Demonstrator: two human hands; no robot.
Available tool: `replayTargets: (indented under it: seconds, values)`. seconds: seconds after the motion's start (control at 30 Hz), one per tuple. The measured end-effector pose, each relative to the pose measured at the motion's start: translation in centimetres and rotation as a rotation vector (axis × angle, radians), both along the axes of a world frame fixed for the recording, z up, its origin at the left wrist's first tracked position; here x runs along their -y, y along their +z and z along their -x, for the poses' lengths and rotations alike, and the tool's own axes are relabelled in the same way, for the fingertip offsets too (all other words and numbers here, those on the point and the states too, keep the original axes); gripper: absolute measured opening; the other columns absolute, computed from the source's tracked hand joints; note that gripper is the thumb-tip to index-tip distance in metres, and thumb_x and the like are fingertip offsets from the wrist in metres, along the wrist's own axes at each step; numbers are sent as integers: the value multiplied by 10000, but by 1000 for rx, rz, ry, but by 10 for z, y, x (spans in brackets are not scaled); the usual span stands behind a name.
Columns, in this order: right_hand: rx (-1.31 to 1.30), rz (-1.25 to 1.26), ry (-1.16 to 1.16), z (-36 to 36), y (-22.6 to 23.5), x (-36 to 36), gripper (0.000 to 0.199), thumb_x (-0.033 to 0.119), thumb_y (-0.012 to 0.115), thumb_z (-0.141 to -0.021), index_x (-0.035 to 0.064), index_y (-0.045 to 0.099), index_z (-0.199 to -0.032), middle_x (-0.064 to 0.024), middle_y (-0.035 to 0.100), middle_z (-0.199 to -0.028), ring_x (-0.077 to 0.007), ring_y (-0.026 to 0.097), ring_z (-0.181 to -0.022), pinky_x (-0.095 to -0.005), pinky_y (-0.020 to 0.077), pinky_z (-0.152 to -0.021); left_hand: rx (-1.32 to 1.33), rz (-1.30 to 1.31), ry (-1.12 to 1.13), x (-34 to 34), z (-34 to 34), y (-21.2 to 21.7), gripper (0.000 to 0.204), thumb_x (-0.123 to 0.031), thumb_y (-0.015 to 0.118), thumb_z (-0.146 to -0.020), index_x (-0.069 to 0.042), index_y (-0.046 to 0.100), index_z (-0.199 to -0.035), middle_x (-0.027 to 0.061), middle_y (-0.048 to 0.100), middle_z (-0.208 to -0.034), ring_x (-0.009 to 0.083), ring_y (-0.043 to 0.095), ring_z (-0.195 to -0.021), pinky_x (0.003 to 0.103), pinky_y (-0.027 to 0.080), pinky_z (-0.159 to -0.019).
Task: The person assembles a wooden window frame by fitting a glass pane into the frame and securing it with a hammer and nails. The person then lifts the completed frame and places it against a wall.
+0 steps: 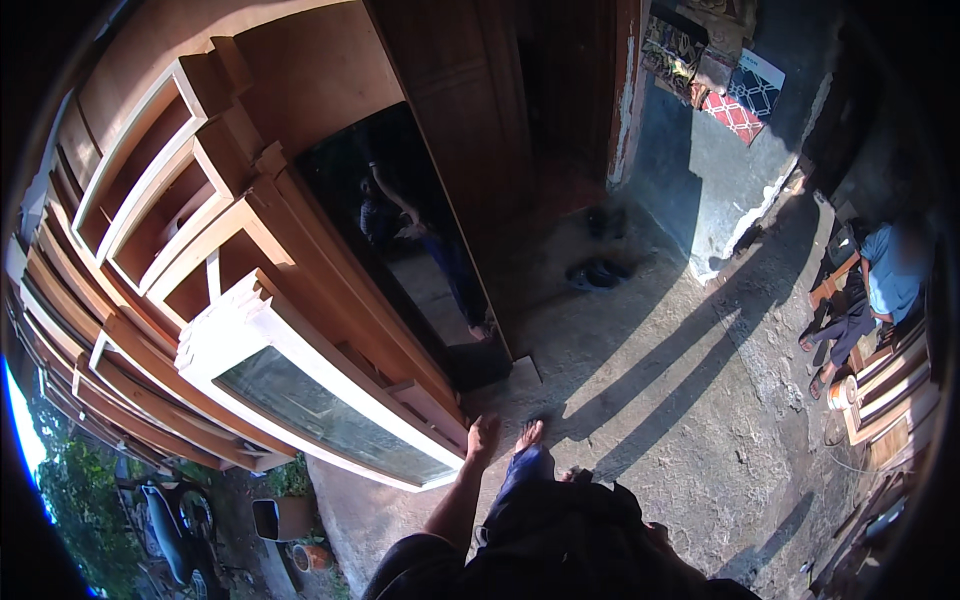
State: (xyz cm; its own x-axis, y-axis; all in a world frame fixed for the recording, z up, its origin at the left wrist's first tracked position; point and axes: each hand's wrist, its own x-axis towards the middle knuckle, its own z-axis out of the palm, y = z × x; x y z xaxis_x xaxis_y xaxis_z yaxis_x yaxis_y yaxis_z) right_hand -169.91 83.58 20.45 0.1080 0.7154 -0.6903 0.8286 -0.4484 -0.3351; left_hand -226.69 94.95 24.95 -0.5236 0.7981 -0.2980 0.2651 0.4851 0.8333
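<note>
My left hand point(484, 438) is beside the lower end of a wooden cabinet door point(330, 385) with a glass pane. Its fingers look stretched out, with nothing held in them; whether they touch the wood I cannot tell. The door leans against a stack of wooden cabinet frames point(200, 190). Behind it stands a tall dark mirror point(400, 230), which reflects a standing figure. Of my right hand point(657, 535) only a small patch shows beside my dark clothing, its fingers hidden.
More curved wooden frames point(120, 380) lean at the left. Dark footwear point(597, 273) lies by the doorway. At the far right a person in a blue shirt point(893, 270) sits near wooden pieces point(890, 400). A motorcycle point(170, 530) and pots point(285, 518) stand at lower left.
</note>
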Motion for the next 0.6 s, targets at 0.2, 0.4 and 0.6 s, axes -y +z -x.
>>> replayTargets:
  seconds: [0.2,0.4,0.6]
  values:
    - [-58,78,-217,56,-7,-45,302,389,654,-954,120,772,-883,-87,748,-834,-237,720,-790,-403,554,-741,-197,-406,229,-166,98,162,792,-236,622,-981,-80,169,-1612,113,755,-976,277,715,-809,364,544,-797]
    - [-108,38,-240,122,28,-127,301,397,659,-949,123,776,-902,-92,752,-861,-243,723,-814,-407,555,-754,-271,-638,345,-256,188,290,903,-298,642,-986,-101,44,-1633,137,753,-1024,218,667,-799,316,518,-812]
    - [-129,15,-255,165,50,-165,302,405,664,-944,127,780,-921,-97,756,-887,-250,726,-838,-411,557,-767,26,-929,463,-315,276,302,1012,-298,681,-984,-64,-68,-1622,119,685,-1028,161,623,-838,309,513,-799]
